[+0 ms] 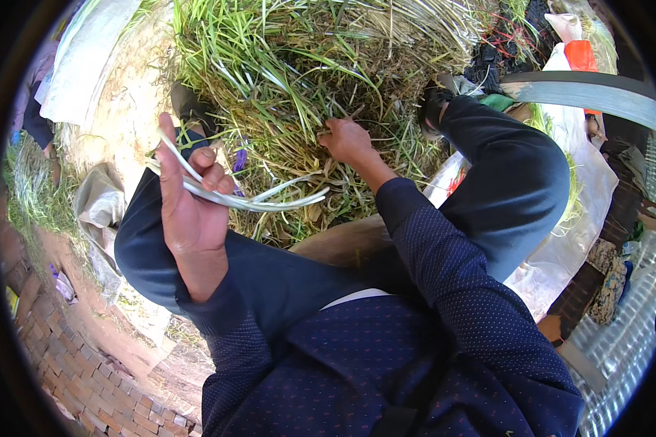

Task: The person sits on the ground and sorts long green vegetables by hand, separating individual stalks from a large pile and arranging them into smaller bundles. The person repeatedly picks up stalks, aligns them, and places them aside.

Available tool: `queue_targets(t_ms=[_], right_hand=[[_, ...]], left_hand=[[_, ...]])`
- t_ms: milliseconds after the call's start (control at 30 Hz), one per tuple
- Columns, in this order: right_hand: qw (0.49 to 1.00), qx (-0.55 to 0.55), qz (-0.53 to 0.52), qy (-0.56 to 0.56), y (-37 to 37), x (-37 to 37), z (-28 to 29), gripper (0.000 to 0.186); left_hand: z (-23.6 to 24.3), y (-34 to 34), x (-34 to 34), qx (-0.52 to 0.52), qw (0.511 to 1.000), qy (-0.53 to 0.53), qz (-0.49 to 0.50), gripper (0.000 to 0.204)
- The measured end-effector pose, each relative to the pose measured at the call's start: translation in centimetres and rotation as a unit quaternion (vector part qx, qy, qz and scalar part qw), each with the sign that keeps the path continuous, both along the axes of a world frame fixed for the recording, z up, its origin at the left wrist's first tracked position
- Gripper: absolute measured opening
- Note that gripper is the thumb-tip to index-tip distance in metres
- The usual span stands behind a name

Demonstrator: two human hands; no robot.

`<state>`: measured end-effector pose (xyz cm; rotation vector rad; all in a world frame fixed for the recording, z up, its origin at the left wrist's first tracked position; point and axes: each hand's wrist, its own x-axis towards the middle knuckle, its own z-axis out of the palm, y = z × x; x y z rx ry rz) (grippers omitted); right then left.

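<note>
My left hand [195, 218] is raised over my left knee, palm up, with its fingers closed around a few long, pale whitish-green stalks [288, 205]. Their ends bend out to the right, above the near side of a large heap of cut green leaves and stalks [270, 91]. My right hand [351, 143] reaches into the middle of that heap. Its fingers are curled and pressed together among the leaves; whatever lies between the fingertips is hidden. The heap sits between my legs, mixed with brown, withered bits.
A bundle of pale stalks [423, 36] lies at the far side. A curved grey-blue band [590, 93] juts in from the right, near an orange bag [579, 55]. Brick paving [80, 368] is at lower left. Another person's dark sleeve [36, 120] shows at the left edge.
</note>
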<state>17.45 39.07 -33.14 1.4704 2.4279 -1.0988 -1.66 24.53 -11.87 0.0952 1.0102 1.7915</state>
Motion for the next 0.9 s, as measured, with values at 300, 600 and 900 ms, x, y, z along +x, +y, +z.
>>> queue_targets(t_ms=[300,600,900], right_hand=[[0.934,-0.108,-0.25,0.231,2.7,2.0,0.9,0.024],[0.753,-0.272,-0.369,0.471,3.6,4.9,11.4,0.013],[0.749,-0.388,-0.243,0.478,-3.3,5.3,16.1,0.017]], left_hand=[[-2.8,0.6,1.5,-0.034,0.993,-0.09,-0.066,0.037],[-4.2,0.9,4.0,-0.133,0.99,-0.029,-0.029,0.027],[-4.9,1.2,4.8,-0.153,0.985,0.078,-0.009,0.018]])
